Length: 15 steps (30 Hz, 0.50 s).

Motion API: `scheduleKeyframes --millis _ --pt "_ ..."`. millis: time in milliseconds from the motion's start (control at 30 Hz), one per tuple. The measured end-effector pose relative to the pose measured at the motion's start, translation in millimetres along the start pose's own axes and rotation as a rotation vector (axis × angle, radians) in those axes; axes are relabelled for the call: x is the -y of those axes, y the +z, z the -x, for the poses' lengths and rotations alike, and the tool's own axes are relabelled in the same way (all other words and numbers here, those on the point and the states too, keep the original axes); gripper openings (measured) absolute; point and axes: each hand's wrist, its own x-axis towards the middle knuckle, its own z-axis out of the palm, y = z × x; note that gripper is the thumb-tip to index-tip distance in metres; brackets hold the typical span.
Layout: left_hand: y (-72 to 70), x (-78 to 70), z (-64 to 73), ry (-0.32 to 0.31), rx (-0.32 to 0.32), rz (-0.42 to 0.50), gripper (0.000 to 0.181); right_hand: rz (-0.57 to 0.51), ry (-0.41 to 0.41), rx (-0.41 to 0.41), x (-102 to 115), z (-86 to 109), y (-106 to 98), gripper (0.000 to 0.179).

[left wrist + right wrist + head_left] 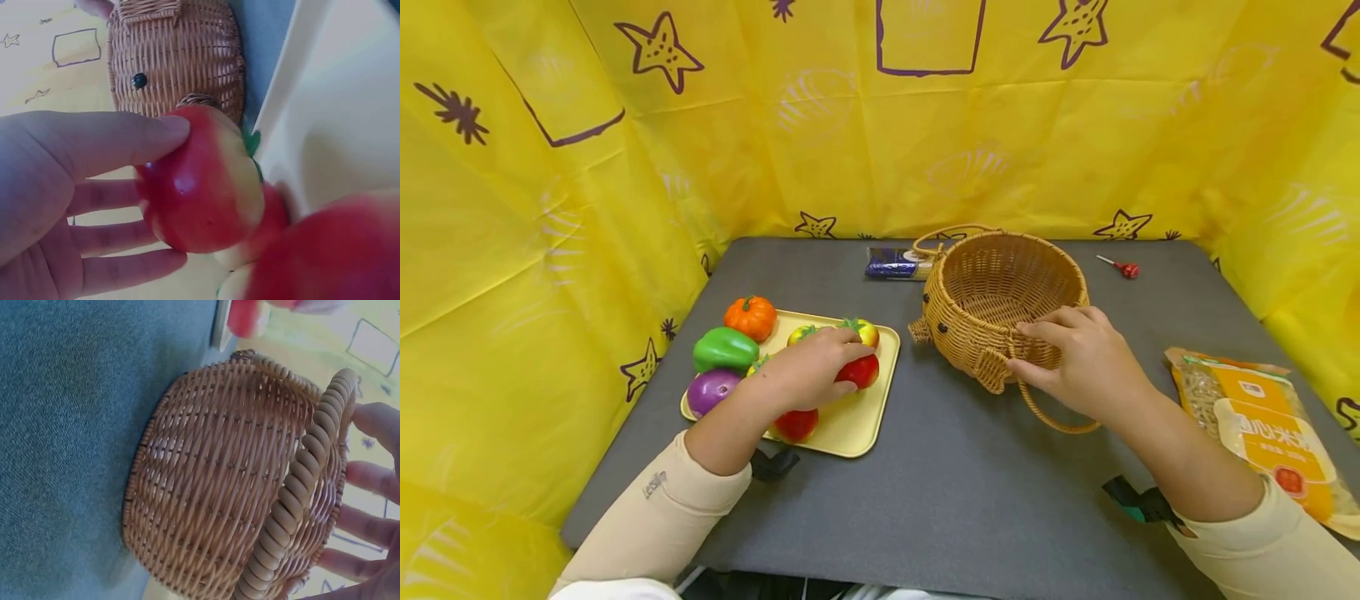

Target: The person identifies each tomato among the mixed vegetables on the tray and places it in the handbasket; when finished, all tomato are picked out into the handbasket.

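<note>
My left hand (812,367) is over the yellow tray. In the left wrist view its thumb and fingers grip a red-and-yellow toy tomato (200,181) with green leaves. Other red-and-yellow tomatoes (795,425) are on the tray (850,433) around that hand, some partly hidden by it. To the right, a wicker basket (970,333) with an animal snout and black eyes stands upright. My right hand (1082,358) holds the basket's near right rim, fingers over the edge and thumb outside. Its twisted handle (294,494) hangs down beside the thumb.
An orange pumpkin (751,318), a green pepper (726,349) and a purple eggplant (712,392) lie along the tray's left side. Behind the basket is a blue packet (895,263). A red lollipop (1127,269) lies at the back right, a yellow food bag (1262,425) at the right edge.
</note>
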Motion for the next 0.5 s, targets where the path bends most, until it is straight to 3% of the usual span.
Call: scheduleKeyframes --millis 367,500 --pt "-31.7 -1.8 -18.5 -0.021 -0.116 0.044 0.055 0.006 0.010 0.040 1 0.0 0 0.042" --pt "-43.4 -6.6 -30.0 -0.022 -0.188 0.063 0.056 0.012 0.000 0.040 0 -0.2 0 0.042"
